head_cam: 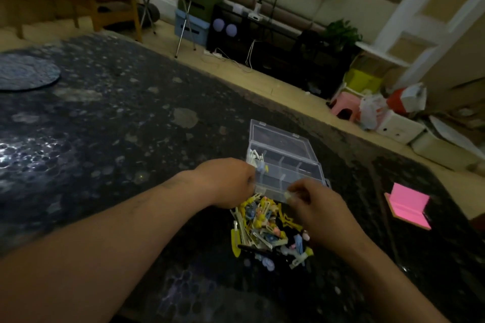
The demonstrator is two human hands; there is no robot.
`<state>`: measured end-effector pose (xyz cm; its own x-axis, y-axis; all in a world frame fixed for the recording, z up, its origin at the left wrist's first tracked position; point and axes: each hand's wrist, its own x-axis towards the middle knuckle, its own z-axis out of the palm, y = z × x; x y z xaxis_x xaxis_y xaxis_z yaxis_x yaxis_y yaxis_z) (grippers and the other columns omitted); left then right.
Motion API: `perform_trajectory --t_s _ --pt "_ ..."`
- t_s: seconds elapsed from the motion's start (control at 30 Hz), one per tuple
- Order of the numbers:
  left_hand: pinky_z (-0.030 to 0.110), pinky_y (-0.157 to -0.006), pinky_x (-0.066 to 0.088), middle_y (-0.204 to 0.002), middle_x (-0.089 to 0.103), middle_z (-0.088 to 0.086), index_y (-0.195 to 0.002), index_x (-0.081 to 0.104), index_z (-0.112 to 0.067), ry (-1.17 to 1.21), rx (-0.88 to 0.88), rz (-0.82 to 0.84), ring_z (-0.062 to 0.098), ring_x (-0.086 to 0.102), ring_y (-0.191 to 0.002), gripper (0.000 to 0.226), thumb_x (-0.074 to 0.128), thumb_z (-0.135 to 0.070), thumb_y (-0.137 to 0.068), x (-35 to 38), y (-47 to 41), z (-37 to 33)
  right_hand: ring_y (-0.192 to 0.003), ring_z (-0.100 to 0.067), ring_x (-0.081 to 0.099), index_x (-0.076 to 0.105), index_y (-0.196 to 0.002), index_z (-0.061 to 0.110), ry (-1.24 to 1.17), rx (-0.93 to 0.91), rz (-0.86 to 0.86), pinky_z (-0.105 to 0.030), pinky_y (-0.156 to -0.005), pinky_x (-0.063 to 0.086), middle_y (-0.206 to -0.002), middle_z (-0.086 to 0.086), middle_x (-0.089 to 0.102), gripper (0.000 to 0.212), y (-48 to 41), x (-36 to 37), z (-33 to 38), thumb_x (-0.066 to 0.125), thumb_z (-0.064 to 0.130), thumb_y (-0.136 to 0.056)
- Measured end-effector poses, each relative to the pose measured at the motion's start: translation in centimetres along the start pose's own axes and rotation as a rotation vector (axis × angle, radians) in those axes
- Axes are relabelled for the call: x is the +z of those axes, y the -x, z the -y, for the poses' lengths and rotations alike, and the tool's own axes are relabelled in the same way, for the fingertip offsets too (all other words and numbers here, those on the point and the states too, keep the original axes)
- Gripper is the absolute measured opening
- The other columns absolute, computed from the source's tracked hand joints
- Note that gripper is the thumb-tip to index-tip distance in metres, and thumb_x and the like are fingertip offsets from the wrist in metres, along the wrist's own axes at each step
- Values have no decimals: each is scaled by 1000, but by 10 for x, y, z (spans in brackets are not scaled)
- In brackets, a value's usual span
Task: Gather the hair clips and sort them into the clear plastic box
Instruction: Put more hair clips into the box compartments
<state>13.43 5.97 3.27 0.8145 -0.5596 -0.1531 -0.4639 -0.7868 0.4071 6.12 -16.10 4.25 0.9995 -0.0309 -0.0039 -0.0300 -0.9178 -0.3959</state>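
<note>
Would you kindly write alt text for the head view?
The left hand and right hand reach over a pile of hair clips toward an open clear plastic box on a dark table; the right pinches a pale clip.

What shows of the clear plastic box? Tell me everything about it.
The clear rectangular plastic box sits flat on the dark speckled table, its hinged lid thrown open behind it. Thin dividers split it into compartments; whitish clips lie in the far-left one. The left hand is at its left edge, the right hand at its near rim, pinching a pale clip.
</note>
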Motion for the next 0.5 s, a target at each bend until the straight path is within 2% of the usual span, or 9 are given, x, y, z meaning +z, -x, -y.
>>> perform_trajectory --t_s 0.07,0.17,0.27,0.33,0.4,0.5 --pt "35 -75 41 -111 61 2 -102 50 -29 -12 -4 0 24 52 -89 13 42 -39 -105 0 -1 0 -89 2 62 64 -112 33 -83 18 -62 -16 -70 46 -99 18 65 7 -16 -13 6 62 31 -106" --pt "36 -76 41 -120 62 5 -105 49 -30 -20 -8 2 24 49 -88 12 43 -41 -104 0 -2 -1 -86 -10 62 66 -111 23 -50 50 -150 -27 -67 46 -102 5 68 10 -65 -23 10 62 31 -107" --pt "37 -79 45 -123 63 6 -114 55 -28 -24 -6 6 26 54 -94 21 45 -43 -103 -1 -1 -2 -84 -16 62 65 -110 18 -8 80 -103 -34 -71 48 -100 0 67 12 -110 -15 15 63 30 -107" --pt "38 -80 46 -124 62 7 -107 49 -31 -20 -7 15 28 59 -103 14 46 -44 -103 -2 -1 -2 -82 -15 61 63 -103 20 45 55 -62 -35 -72 50 -97 0 66 7 -127 -1 19 66 26 -105" --pt "37 -79 45 -123 62 7 -103 43 -33 -18 -3 29 28 58 -101 13 46 -45 -103 -3 -2 -1 -84 -18 64 63 -91 24 119 44 -37 -37 -73 55 -94 -2 68 12 -137 13 20 71 20 -100" --pt "38 -79 45 -123 62 7 -104 46 -31 -23 -3 31 26 57 -98 16 46 -46 -103 -2 -4 1 -83 -20 68 70 -81 22 218 73 -32 -41 -78 62 -89 -4 74 16 -145 24 18 75 17 -95"
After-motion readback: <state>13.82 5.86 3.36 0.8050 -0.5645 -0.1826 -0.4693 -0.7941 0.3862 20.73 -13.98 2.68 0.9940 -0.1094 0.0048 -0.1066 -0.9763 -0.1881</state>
